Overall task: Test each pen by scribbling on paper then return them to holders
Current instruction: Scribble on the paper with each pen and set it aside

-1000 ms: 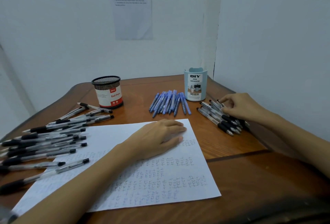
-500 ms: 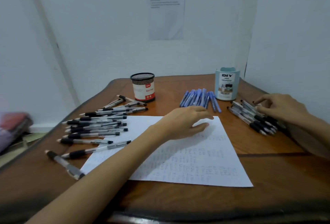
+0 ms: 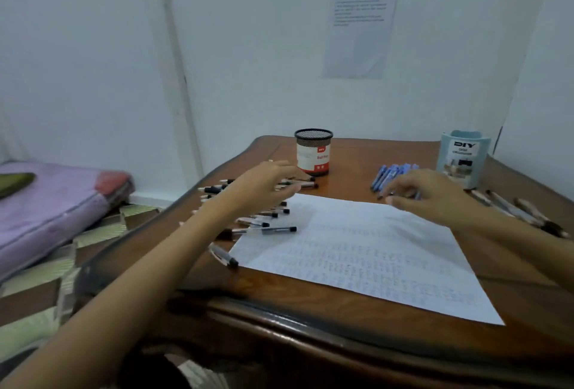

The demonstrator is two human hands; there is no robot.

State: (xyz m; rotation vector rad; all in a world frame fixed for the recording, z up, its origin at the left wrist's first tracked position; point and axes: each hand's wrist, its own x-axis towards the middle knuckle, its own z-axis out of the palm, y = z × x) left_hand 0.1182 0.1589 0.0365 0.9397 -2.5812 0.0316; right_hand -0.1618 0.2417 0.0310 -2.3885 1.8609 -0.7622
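While our left hand [image 3: 264, 185] hangs over the heap of black-capped pens [image 3: 267, 218] at the left edge of the worktop [image 3: 310, 311], its fingers lie loosely spread and hold nothing. We cannot tell whether they touch the pens beneath. Our forearm hides part of that heap.

Our right hand [image 3: 435, 196] sits at the far edge of the paper [image 3: 357, 252], fingers curled round a blurred dark-tipped pen [image 3: 383, 196] whose tip pokes out past the thumb. The paper lies mid-worktop, covered in faint rows of scribbles, and a lone pen [image 3: 225, 256] rests just beside its near left corner.

Behind the right hand lie the blue pens [image 3: 394, 171], next to the pale blue holder [image 3: 462, 159] near the far right corner. The black mesh holder [image 3: 313, 152] stands upright just beyond the left fingertips. More pens [image 3: 521, 211] line the right edge. Off the left edge we see a purple mattress [image 3: 46, 202] on the floor, and a printed sheet [image 3: 360, 28] on the wall.
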